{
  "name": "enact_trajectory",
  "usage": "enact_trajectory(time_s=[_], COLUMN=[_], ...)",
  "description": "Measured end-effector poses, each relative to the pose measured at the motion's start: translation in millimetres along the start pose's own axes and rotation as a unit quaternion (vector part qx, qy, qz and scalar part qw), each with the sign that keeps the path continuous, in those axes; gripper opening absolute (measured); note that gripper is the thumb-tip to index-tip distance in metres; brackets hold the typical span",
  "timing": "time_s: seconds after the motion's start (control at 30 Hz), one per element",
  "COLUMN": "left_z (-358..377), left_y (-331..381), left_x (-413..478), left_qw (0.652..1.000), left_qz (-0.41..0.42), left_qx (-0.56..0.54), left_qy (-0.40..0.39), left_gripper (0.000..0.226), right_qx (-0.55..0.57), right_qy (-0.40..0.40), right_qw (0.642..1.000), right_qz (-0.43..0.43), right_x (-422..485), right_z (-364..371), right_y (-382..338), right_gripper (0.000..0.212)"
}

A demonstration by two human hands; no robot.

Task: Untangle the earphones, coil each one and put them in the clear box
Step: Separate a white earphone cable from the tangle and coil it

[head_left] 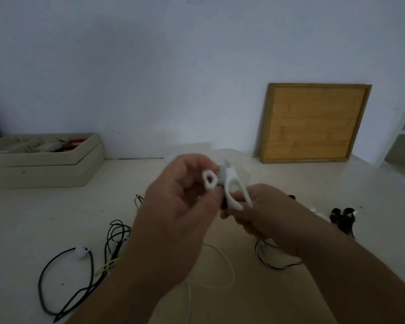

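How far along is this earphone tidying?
Done: little that I can confirm; a black bundle on the right may be coiled already, but nothing is visibly boxed. In hand: the left hand and right hand pinch a white earphone, partly looped, its tail trailing across the table. Left: the black and yellow-green cables lie tangled at left.

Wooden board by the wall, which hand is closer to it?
Right. The right hand sits below-left of the wooden board; the left hand, also gripping the white earphone, is farther left.
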State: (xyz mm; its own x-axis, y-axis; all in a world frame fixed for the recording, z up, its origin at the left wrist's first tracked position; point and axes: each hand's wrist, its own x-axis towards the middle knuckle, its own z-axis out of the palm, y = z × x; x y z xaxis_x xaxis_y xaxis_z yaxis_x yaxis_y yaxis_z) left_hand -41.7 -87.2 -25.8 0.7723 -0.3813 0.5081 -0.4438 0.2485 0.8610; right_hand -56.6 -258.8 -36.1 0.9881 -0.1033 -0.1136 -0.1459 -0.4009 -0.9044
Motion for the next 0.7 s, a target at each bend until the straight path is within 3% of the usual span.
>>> enact_trajectory(time_s=[0.1, 0.23, 0.43, 0.6, 0.7], left_z=[-15.9, -27.0, -24.8, -30.7, -29.6], left_y=[-0.8, -8.1, -12.1, -18.5, -20.8], left_x=[10.1, 14.9, 14.3, 15.2, 13.6], left_qw=[0.992, 0.981, 0.978, 0.978, 0.976], left_qz=[-0.014, -0.022, -0.031, -0.030, -0.002], left_qx=[0.002, 0.017, 0.054, 0.094, 0.152], left_qy=[0.122, 0.193, 0.199, 0.181, 0.158], left_gripper=[0.015, 0.015, 0.014, 0.018, 0.020], right_qx=[0.033, 0.103, 0.143, 0.160, 0.103], right_qy=[-0.061, -0.144, -0.200, -0.146, -0.127], right_qw=[0.996, 0.978, 0.957, 0.962, 0.967], right_qz=[-0.046, -0.110, -0.156, -0.166, -0.197], right_x=[0.4, -2.2, -6.4, -10.9, -14.7], right_z=[3.7, 2.5, 3.7, -4.3, -9.4], right_y=[-0.4, -3.0, -5.7, -10.4, -12.8], right_gripper=[0.023, 0.027, 0.028, 0.033, 0.021])
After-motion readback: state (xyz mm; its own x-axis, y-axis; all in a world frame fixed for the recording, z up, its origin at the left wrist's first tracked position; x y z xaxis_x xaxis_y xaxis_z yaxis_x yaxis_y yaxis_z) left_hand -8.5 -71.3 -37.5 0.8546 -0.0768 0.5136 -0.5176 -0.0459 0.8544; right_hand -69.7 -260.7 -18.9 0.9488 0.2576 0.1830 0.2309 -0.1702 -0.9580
